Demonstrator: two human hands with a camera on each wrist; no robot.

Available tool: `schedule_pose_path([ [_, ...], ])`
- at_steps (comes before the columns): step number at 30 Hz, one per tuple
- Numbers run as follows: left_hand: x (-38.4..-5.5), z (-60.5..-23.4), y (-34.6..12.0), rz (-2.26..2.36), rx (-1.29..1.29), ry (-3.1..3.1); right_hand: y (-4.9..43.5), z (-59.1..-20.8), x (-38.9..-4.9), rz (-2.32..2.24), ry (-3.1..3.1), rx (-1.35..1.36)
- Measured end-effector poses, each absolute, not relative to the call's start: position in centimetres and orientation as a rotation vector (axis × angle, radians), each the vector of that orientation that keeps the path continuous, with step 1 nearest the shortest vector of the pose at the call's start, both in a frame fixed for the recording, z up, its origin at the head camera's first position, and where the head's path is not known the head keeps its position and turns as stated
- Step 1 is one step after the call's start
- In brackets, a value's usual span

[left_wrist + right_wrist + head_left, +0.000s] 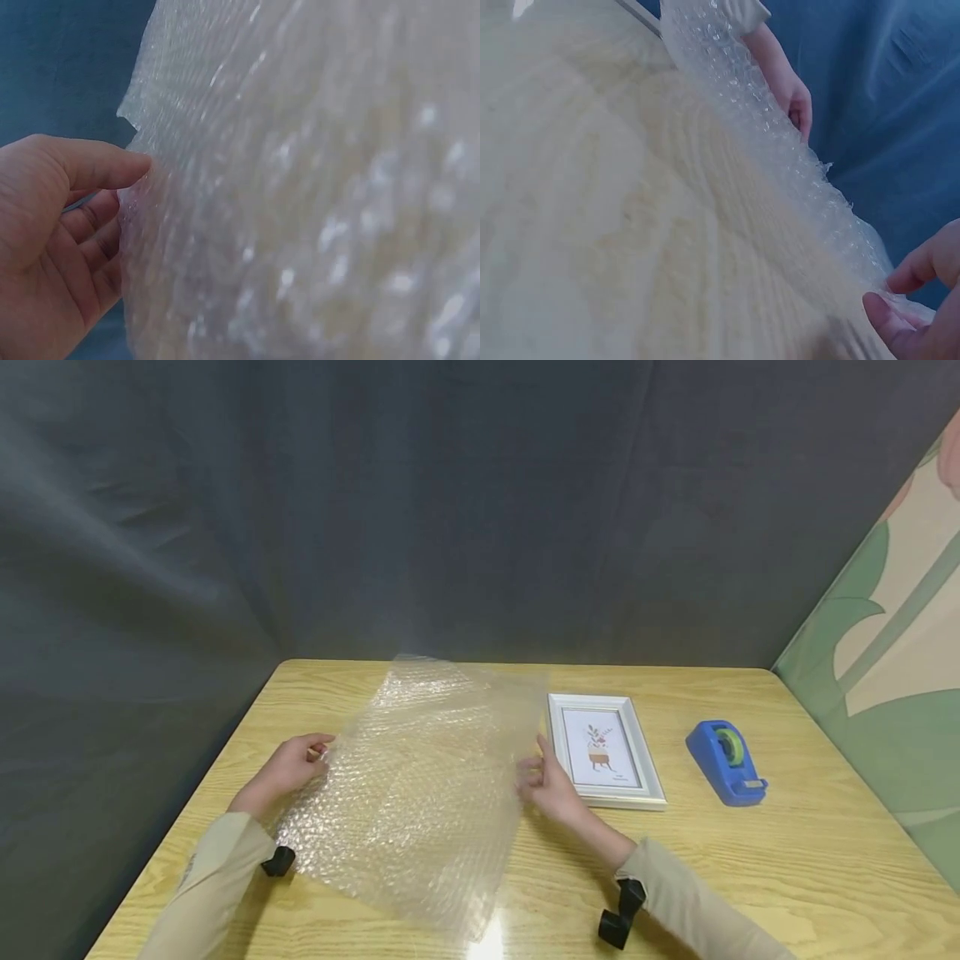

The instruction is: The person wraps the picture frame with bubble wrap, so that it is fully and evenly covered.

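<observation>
A clear sheet of bubble wrap (420,785) spans the space between both hands, over the left and middle of the wooden table. The left hand (294,767) pinches its left edge; in the left wrist view the thumb lies on the near face and the other fingers (90,221) pass behind the sheet. On the opposite edge, the right hand (551,785) pinches the wrap between thumb and finger, as the right wrist view shows (922,300). Just right of that hand lies a white picture frame (648,768) with a plant drawing, face up.
A blue tape dispenser (712,760) with a green roll stands on the right part of the wooden table (750,877). Dark cloth (480,510) hangs behind and to the left. A leaf-patterned cloth (885,693) borders the right side.
</observation>
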State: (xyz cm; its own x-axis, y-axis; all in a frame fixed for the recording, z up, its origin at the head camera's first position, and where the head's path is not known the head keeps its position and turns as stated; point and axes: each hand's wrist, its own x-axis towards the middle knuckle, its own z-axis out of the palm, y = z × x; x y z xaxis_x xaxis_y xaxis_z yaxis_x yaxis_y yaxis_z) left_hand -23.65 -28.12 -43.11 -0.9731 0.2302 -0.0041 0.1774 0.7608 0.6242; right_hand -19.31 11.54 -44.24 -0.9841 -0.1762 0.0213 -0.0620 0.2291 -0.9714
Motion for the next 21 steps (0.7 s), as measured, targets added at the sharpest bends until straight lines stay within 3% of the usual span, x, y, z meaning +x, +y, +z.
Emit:
schedule_pose_path([
  [9,-23.5,-43.8,-28.2,0.995,0.28,2.871,11.3,-44.3,-17.3,-1.865,2.38,-0.183],
  [21,-20.0,-43.7,-30.5,1.131,0.238,2.77,12.3,-43.4,-19.6,-1.872,2.396,-0.049],
])
